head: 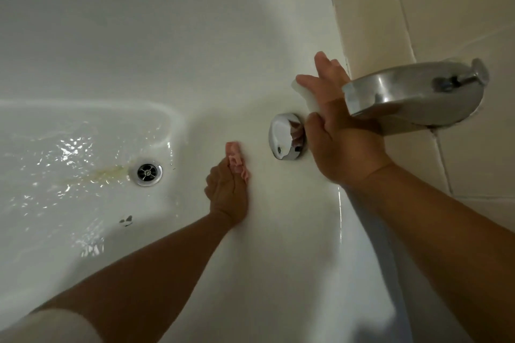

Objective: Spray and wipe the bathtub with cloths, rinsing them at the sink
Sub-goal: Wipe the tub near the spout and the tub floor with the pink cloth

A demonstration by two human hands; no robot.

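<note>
The person leans over the white bathtub (167,36), both bare arms reaching down to its end wall beneath the tap. The left hand (227,189) has its fingers curled round a small pink cloth (237,159), which sticks out above the knuckles and lies against the sloping end wall, between the drain (149,172) and the chrome overflow cover (285,135). The right hand (342,133) is higher up, near the tub's edge where it meets the tiled wall (446,8). Its fingers are spread over a white pad (303,92) and the thumb hooks the pad's lower edge, holding it flat against the tub surface just above and beside the overflow cover (whether the pad is a folded cloth or a sponge block cannot be told). The metal spout (412,92) juts out from the tiles and covers part of the back of the right hand.

Shallow water ripples over the tub floor toward the left edge. A yellowish stain (108,171) trails from the drain's left side, and a small dark mark (126,220) sits on the floor nearer the person.
</note>
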